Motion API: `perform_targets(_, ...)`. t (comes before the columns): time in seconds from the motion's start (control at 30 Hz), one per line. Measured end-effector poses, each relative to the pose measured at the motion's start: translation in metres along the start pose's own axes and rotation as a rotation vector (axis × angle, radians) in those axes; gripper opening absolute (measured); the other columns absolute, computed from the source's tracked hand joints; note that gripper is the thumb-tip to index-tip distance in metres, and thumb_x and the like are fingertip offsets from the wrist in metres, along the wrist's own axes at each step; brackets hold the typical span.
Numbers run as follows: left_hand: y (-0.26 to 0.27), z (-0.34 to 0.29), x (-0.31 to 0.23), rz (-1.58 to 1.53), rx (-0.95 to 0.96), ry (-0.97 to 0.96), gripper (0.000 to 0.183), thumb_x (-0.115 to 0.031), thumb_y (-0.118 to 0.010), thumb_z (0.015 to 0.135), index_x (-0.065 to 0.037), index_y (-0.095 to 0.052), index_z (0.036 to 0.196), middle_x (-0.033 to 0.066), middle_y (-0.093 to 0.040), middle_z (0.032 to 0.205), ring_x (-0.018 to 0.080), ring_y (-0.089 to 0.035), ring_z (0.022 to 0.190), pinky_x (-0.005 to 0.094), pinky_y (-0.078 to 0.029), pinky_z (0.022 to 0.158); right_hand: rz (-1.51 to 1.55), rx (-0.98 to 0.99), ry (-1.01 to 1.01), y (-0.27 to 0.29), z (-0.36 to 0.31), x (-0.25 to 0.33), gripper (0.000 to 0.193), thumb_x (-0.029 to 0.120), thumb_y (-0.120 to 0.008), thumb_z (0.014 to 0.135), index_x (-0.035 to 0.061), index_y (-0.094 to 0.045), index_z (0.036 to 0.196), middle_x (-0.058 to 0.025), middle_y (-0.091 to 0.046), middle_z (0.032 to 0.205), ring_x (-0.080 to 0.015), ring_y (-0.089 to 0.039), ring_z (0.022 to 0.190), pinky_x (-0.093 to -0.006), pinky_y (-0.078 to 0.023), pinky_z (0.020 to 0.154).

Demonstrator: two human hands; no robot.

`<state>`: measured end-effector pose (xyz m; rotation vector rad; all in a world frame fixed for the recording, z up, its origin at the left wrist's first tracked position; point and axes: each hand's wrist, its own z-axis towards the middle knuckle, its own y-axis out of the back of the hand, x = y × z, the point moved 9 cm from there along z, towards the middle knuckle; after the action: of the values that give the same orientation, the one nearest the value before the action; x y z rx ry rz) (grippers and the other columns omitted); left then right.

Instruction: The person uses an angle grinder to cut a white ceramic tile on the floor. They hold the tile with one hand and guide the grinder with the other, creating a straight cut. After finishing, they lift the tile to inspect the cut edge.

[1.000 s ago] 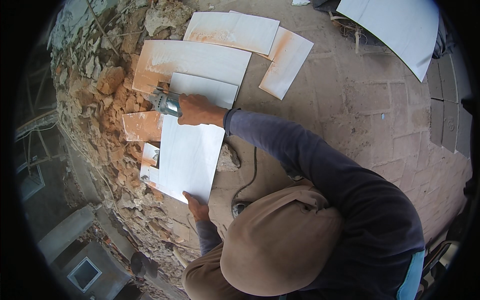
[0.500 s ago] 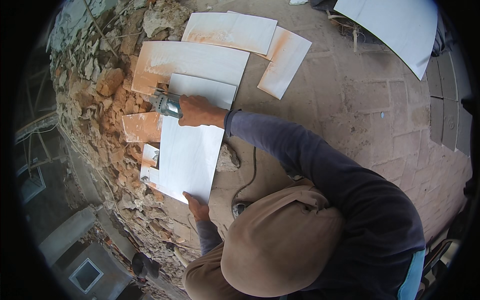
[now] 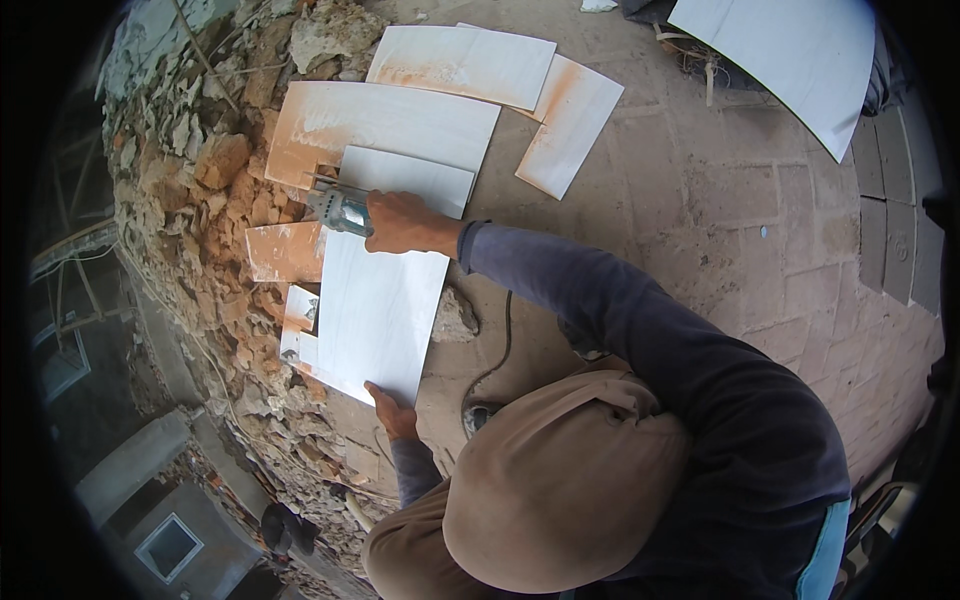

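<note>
Your right hand [image 3: 408, 222] is wrapped around the body of the teal power tool [image 3: 345, 213], fingers closed; its grey head points left, toward the rubble [image 3: 215, 165]. Tool sits over the upper end of the long white tile [image 3: 378, 310], just below the smaller white tile [image 3: 410, 178]; can't tell if the cutting end touches anything. Your left hand [image 3: 396, 415] is at the long tile's near edge, one digit laid on the top face; rest of the fingers hidden, so can't tell how far that grip is closed. Long tile lies in front of you, left side toward the rubble. Left of it: an orange-stained piece [image 3: 283, 252] and, lower, a notched offcut [image 3: 302, 345] against its edge. Above the smaller tile you've got a wide dusty tile [image 3: 400, 115], with an upper tile [image 3: 465, 62] and an angled tile [image 3: 575, 130] beyond, overlapping. A stone [image 3: 457, 318] sits right of the long tile, dark cord [image 3: 508, 335] just past it on the paving [image 3: 720, 200]. Another big white panel [image 3: 790, 60] is well apart, top right.
</note>
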<state>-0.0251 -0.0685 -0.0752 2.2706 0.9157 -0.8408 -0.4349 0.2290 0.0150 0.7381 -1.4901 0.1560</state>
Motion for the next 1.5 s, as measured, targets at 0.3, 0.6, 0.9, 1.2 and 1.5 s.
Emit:
perform_targets(0.3,0.001,0.002,0.001,0.02,-0.003,-0.004,0.08,-0.063,-0.041,0.11,0.0,-0.039,0.16,0.0137,-0.047,0.16,0.0293,-0.049,0.141,0.041,-0.035,0.123,-0.015,0.027,-0.004,0.008,-0.015,0.0,0.054,0.022,-0.078,0.075,-0.0132,-0.061,0.112,-0.0302,-0.073,0.094,-0.044,-0.074,0.087,-0.0493,-0.06,0.078)
perform_targets(0.6,0.007,0.008,0.003,0.108,-0.017,0.009,0.083,-0.065,-0.041,0.109,-0.001,-0.038,0.161,0.0134,-0.045,0.163,0.0302,-0.048,0.144,0.0418,-0.034,0.124,-0.011,0.011,-0.012,0.01,-0.023,-0.004,0.056,0.023,-0.078,0.075,-0.013,-0.06,0.114,-0.0305,-0.073,0.094,-0.0447,-0.074,0.086,-0.0504,-0.06,0.077)
perform_targets(0.9,0.006,0.01,-0.001,0.226,0.025,-0.062,0.081,-0.064,-0.041,0.11,0.0,-0.04,0.16,0.0133,-0.048,0.16,0.0301,-0.051,0.141,0.0415,-0.036,0.122,-0.031,0.012,-0.037,0.011,-0.032,-0.01,0.056,0.022,-0.079,0.074,-0.0124,-0.06,0.113,-0.0315,-0.072,0.095,-0.0462,-0.074,0.088,-0.0508,-0.06,0.078)
perform_targets(1.2,0.006,0.013,0.0,0.166,0.047,-0.077,0.079,-0.063,-0.041,0.11,0.0,-0.04,0.16,0.0128,-0.049,0.16,0.0294,-0.05,0.141,0.0406,-0.035,0.123,-0.046,0.028,-0.054,0.015,-0.043,-0.013,0.054,0.024,-0.079,0.075,-0.0118,-0.059,0.111,-0.0318,-0.072,0.094,-0.0471,-0.074,0.088,-0.0519,-0.06,0.078)
perform_targets(1.5,-0.001,0.001,-0.011,0.293,0.06,-0.203,0.081,-0.063,-0.04,0.11,0.0,-0.038,0.161,0.0128,-0.046,0.162,0.03,-0.049,0.143,0.0411,-0.034,0.123,-0.069,0.038,-0.066,0.018,-0.053,-0.015,0.055,0.023,-0.079,0.075,-0.0124,-0.059,0.111,-0.0322,-0.072,0.096,-0.0479,-0.074,0.09,-0.0517,-0.06,0.08)
